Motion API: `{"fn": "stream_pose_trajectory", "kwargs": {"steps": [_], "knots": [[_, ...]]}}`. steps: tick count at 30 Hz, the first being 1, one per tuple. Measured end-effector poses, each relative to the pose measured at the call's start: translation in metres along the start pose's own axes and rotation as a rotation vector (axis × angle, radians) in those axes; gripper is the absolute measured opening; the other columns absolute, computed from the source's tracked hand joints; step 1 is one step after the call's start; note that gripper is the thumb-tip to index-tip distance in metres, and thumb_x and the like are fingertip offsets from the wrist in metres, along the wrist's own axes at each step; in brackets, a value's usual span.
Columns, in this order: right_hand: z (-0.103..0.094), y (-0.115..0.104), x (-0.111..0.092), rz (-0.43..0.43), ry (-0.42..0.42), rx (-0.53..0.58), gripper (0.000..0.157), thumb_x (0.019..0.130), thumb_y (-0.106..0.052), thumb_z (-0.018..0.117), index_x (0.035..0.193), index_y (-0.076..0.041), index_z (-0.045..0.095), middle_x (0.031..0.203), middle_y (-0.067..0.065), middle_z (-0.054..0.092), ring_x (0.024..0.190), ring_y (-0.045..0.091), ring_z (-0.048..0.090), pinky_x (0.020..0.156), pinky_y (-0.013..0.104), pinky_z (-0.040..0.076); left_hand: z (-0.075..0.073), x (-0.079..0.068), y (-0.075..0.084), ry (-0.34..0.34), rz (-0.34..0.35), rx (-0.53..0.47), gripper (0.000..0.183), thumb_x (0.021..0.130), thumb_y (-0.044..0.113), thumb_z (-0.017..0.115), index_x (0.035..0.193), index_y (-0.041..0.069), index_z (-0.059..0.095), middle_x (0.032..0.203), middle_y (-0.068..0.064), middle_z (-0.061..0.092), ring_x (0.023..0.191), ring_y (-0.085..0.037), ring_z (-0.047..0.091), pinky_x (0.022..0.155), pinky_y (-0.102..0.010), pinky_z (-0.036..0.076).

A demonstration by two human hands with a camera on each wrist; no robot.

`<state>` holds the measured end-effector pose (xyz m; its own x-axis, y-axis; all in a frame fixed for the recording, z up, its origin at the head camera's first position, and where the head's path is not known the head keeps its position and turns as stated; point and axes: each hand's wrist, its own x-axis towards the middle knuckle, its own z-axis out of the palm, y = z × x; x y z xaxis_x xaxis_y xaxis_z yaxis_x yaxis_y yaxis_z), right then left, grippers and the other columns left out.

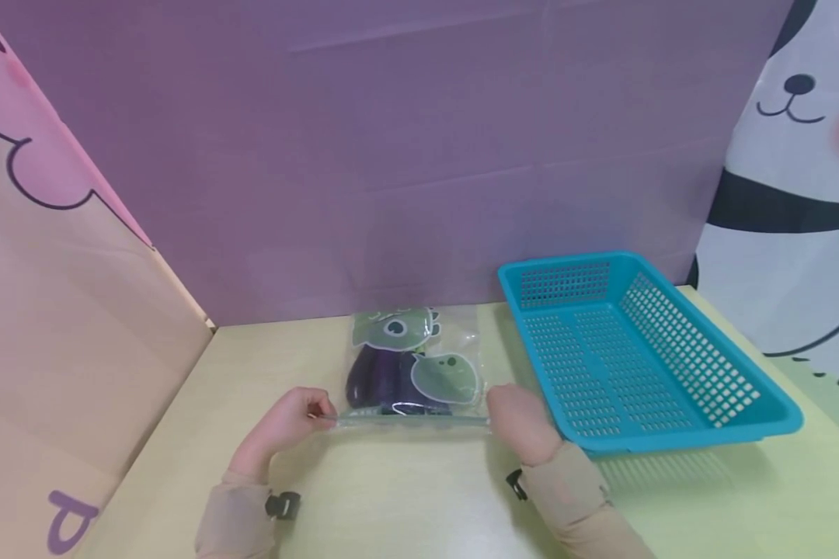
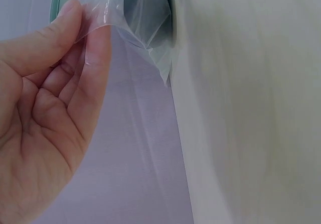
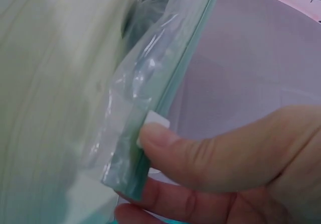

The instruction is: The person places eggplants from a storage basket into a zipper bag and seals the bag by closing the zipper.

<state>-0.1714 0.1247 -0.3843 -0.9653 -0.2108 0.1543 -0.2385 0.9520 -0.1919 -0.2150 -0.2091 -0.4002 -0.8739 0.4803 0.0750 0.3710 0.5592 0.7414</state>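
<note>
A clear zip bag (image 1: 461,326) with green cartoon prints lies on the table, its mouth toward me. Dark purple eggplants (image 1: 386,379) show inside it. My left hand (image 1: 297,419) pinches the left end of the bag's zip strip (image 1: 412,420); the left wrist view has thumb and fingers on the plastic. At the strip's right end, my right hand (image 1: 520,423) pinches the white slider (image 3: 156,118), thumb on top and fingers beneath. In the right wrist view, the green strip (image 3: 188,58) runs up and away from that thumb.
A blue plastic basket (image 1: 678,442) with perforated walls stands on the right side of the table, close beside my right hand. A purple cloth (image 1: 363,155) rises behind the table (image 1: 266,365). Printed panels with cartoon animals flank both sides.
</note>
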Motion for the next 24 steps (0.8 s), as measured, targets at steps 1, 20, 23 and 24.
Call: {"fn": "stream_pose_trajectory", "kwargs": {"steps": [1,20,23,24], "knots": [[0.0001,0.0003,0.0001,0.001,0.001,0.000,0.014,0.074,0.008,0.057,0.066,-0.003,0.057,0.061,0.010,0.056,0.054,0.023,0.053,0.050,0.035,0.047,-0.0001,-0.0001,0.0002,0.000,0.002,0.003,0.011,0.078,-0.007,0.068,0.075,0.000,0.060,0.078,-0.014,0.065,0.073,-0.007,0.058,0.069,-0.022,0.052],[0.0011,0.0019,-0.0016,-0.002,-0.024,0.047,0.012,0.072,0.011,0.052,0.070,0.000,0.057,0.065,0.011,0.056,0.058,0.022,0.052,0.055,0.034,0.048,-0.0018,-0.0022,-0.0022,-0.022,-0.031,0.001,0.010,0.078,-0.005,0.068,0.075,0.001,0.062,0.075,-0.006,0.064,0.069,-0.006,0.055,0.068,-0.021,0.051],[0.0011,0.0018,-0.0015,-0.001,-0.025,0.041,0.013,0.072,0.011,0.052,0.070,0.000,0.057,0.064,0.011,0.056,0.058,0.022,0.052,0.055,0.035,0.048,-0.0018,-0.0022,-0.0025,-0.029,-0.026,0.008,0.010,0.078,-0.005,0.068,0.074,0.001,0.061,0.075,-0.004,0.063,0.068,-0.006,0.054,0.066,-0.021,0.050],[0.0012,0.0018,-0.0014,0.001,-0.026,0.041,0.012,0.073,0.011,0.052,0.070,0.000,0.057,0.064,0.011,0.056,0.057,0.022,0.052,0.055,0.034,0.048,-0.0018,-0.0022,-0.0027,-0.032,-0.025,0.010,0.010,0.078,-0.005,0.068,0.074,0.002,0.061,0.075,-0.004,0.063,0.068,-0.006,0.054,0.066,-0.021,0.050]]}}
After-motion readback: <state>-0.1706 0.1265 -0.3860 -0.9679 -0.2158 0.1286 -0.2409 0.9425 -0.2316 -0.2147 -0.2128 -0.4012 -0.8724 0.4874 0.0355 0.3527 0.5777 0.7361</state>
